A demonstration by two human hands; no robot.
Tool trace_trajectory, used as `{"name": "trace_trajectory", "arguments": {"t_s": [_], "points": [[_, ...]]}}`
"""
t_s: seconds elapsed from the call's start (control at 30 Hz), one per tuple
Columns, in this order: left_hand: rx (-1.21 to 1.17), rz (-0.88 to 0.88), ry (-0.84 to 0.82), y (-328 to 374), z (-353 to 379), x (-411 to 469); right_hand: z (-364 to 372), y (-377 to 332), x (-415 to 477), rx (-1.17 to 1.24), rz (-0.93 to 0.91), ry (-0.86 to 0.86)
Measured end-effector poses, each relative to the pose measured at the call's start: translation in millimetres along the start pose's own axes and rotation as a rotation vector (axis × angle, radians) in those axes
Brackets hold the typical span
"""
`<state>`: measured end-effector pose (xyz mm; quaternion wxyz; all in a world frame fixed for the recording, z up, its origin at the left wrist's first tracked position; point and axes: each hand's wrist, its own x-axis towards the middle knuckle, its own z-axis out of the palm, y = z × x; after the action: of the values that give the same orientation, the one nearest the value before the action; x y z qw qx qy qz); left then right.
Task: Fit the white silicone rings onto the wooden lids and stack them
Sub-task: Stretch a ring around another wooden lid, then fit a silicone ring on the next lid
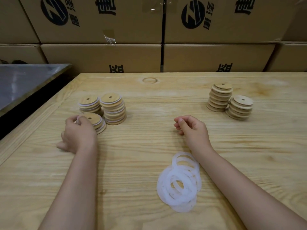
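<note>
Three stacks of ringed wooden lids stand at the left: a back one (88,103), a taller one (113,110) and a short front one (96,122). My left hand (78,133) rests against the short stack, fingers curled on the near edge of its top lid. My right hand (192,128) lies mid-table, fingers loosely curled, holding nothing. A pile of white silicone rings (180,181) lies near my right forearm. Two stacks of bare wooden lids (220,97) (240,107) stand at the right.
The wooden table (141,146) has a raised border along its left and far edges. A grey metal surface (25,80) sits beyond the left edge. Stacked cardboard boxes (149,39) form a wall behind the table.
</note>
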<state>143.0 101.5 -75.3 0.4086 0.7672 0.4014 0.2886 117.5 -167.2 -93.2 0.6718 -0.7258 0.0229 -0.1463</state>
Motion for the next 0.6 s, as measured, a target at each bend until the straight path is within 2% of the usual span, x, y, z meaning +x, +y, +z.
{"name": "trace_trajectory", "arguments": {"t_s": [0.27, 0.33, 0.4, 0.5, 0.6], "points": [[0.08, 0.062, -0.029, -4, 3, 4, 1, 0, 1, -0.028, -0.002, -0.007], [0.043, 0.061, 0.013, -3, 3, 3, 1, -1, 1, -0.029, -0.003, -0.01], [-0.09, 0.106, 0.119, 2, 1, -1, 1, -1, 0, -0.029, 0.001, -0.012], [-0.341, 0.423, 0.26, 13, -3, -17, 0, 0, 0, -0.036, 0.005, -0.017], [-0.366, 0.809, 0.211, 21, 2, -43, 0, -1, -1, -0.037, 0.006, -0.017]]}}
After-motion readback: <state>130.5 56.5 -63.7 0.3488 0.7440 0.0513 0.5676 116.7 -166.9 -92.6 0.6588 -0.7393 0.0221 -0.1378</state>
